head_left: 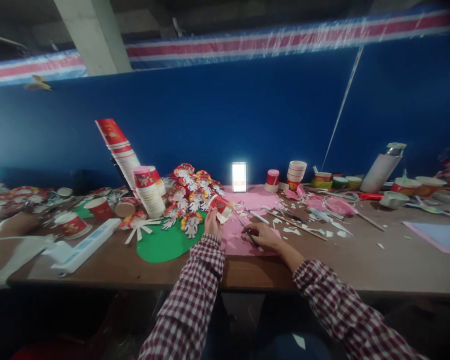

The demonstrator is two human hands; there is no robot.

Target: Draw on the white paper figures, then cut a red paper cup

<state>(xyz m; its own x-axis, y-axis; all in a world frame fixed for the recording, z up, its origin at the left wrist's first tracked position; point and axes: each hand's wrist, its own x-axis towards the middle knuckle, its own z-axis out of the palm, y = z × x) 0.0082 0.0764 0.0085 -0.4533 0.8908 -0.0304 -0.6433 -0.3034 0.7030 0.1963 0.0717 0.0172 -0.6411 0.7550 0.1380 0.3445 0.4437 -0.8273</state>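
My left hand [213, 225] holds up a red and white paper cup [219, 204], fingers wrapped round its near side. My right hand [263, 236] is closed on a slim dark-handled tool [252, 237]; its thin tip points up and left toward the cup. Whether that tip touches the cup I cannot tell. Both hands are above a pink sheet [232, 244] strewn with scraps. Left of my left hand, a heap of paper-cup figures [191, 192] with red and yellow tops rests partly on a green mat [153, 245].
Tall stacks of paper cups [150, 197] lean at left, behind a white power strip [88, 247]. A bright blurred-out rectangle [239, 177] stands at the back. Wooden sticks [300, 226], scraps and a white flask [382, 170] lie rightward. Another person's arm [7, 245] shows at far left.
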